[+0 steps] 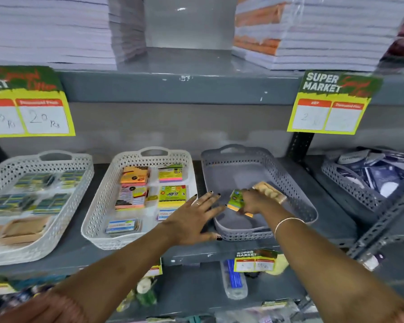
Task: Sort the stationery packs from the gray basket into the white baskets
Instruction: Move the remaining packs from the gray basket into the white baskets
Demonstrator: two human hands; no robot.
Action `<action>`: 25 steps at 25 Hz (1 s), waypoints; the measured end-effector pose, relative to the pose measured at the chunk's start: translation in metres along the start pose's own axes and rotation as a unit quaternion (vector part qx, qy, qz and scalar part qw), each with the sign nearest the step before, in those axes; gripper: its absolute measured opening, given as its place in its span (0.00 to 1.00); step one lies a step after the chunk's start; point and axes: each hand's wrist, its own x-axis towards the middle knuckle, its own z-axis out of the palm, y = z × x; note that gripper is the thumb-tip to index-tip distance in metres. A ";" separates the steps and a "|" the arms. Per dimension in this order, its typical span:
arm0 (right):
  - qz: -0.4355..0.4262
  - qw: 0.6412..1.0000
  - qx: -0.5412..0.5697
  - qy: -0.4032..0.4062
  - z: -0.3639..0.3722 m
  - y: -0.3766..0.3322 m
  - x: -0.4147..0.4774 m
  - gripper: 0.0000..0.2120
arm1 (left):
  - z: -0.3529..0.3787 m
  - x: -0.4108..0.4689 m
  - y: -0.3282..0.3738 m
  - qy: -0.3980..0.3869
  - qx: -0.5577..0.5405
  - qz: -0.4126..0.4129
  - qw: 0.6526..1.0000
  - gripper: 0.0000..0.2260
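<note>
The gray basket (233, 159) sits on the shelf right of centre. Inside it my right hand (254, 201) is shut on a green sticky-note pack (235, 200); a tan pack (269, 192) lies just behind the hand. My left hand (194, 217) hovers flat with fingers spread over the gap between the gray basket and the middle white basket (103, 201). That white basket holds several orange, pink and yellow-green note packs (172, 194). A second white basket (79, 183) at the far left holds several dark green packs and brown boxes.
Another gray basket (350, 190) with dark items stands at the far right behind a slotted metal upright (383, 224). Price tags (331, 103) hang from the upper shelf, which carries paper stacks. The lower shelf holds pens and small goods.
</note>
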 end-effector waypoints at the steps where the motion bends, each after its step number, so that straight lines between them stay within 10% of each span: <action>1: 0.000 1.000 0.002 -0.003 -0.002 0.000 0.001 0.38 | 0.002 0.001 0.000 0.001 -0.003 0.002 1.000 0.35; 14: 0.009 0.997 0.013 0.079 -0.034 -0.020 0.001 0.34 | -0.007 -0.007 -0.004 0.010 -0.046 -0.015 0.999 0.32; 25: -0.169 0.974 -0.018 0.149 -0.071 -0.152 0.025 0.37 | -0.018 -0.190 -0.111 0.198 -0.077 -0.249 0.945 0.39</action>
